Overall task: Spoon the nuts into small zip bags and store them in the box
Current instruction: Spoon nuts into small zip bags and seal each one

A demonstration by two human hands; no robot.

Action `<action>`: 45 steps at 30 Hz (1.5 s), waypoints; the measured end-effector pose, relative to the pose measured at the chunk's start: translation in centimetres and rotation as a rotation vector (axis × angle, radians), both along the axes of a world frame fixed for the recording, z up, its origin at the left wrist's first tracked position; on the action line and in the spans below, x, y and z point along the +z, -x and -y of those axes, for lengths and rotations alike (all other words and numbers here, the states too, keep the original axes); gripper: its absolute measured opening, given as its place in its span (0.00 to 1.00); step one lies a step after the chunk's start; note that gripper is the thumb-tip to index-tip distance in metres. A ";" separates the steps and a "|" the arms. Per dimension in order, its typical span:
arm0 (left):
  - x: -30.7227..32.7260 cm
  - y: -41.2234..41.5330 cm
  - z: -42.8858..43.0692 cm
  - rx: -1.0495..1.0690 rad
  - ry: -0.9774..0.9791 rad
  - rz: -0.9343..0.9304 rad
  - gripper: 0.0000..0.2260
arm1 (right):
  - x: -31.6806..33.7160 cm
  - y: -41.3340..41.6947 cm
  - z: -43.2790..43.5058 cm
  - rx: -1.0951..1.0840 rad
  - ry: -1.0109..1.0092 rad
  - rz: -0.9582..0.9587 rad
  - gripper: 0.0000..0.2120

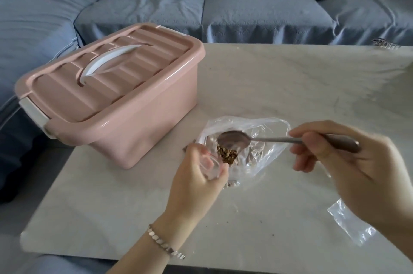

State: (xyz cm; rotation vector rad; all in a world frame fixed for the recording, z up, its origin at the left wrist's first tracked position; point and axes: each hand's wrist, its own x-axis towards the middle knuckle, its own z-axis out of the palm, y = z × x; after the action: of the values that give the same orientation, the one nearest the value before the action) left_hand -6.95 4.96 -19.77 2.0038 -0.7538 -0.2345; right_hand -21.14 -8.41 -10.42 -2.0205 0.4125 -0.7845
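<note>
Behind the work runs a blue sofa (pixel 245 14) with cushions, and in front of it a pale marble table (pixel 290 77) carries everything I need. Biggest on it is the pink box (pixel 111 94) at the left corner, lid on and white latch down, so from my seat I judge it must be opened before anything is stored. Right of it lies a large crumpled clear bag (pixel 263 139), and a spare clear bag (pixel 348 222) lies flat near the right edge. My right hand (pixel 348 168) pinches the spoon (pixel 268 139) by its handle between thumb and curled fingers, the bowl hanging over the large bag and looking empty. My left hand (pixel 196 175) has its fingers curled round a small zip bag (pixel 212 166), holding it up beside the spoon. The nuts (pixel 228 154) show as a brown clump just under the spoon bowl; I cannot tell whether they sit in the small bag or the large one. I judge the bag light, limp and slippery, best held at its stiffer zip rim, and the nuts loose and quick to scatter.
</note>
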 end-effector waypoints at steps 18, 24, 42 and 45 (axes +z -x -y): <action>-2.1 -1.3 1.8 0.028 -0.286 -0.274 0.13 | -12.3 -1.1 0.2 -0.294 -0.078 -0.102 0.08; -1.8 -0.9 1.9 0.032 -0.227 -0.340 0.13 | -12.3 -1.2 0.0 -0.277 -0.154 -0.186 0.09; -1.1 -0.4 1.0 -0.038 -0.207 -0.360 0.11 | -11.3 -0.9 0.3 -0.395 -1.271 -0.048 0.10; -1.1 -0.6 0.6 -0.010 -0.220 -0.269 0.12 | -10.7 -0.6 0.9 -0.393 -1.273 -0.026 0.10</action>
State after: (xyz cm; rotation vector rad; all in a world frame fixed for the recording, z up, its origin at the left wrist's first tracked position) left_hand -6.32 4.39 -20.88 2.1184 -0.5869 -0.6023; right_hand -20.58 -9.30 -21.16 -0.7566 1.0232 -0.4827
